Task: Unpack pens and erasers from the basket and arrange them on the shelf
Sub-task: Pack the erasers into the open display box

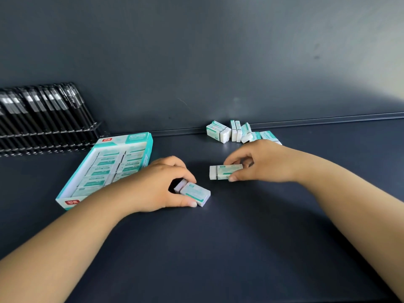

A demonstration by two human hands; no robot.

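On the dark shelf (218, 248), my left hand (161, 186) grips white erasers with teal sleeves (194, 193), at least two side by side, low against the surface. My right hand (260, 162) pinches a single white eraser (225, 171) between thumb and fingers, held lengthwise just above the shelf. An open teal and white eraser box (72, 182) lies to the left with several erasers still in rows. Several loose erasers (238, 132) stand and lie in a cluster against the back wall. No basket is in view.
A row of black pens (41, 112) leans in a clear rack at the far left against the back wall. A raised lip (328, 120) runs along the back of the shelf. The dark back panel rises behind it.
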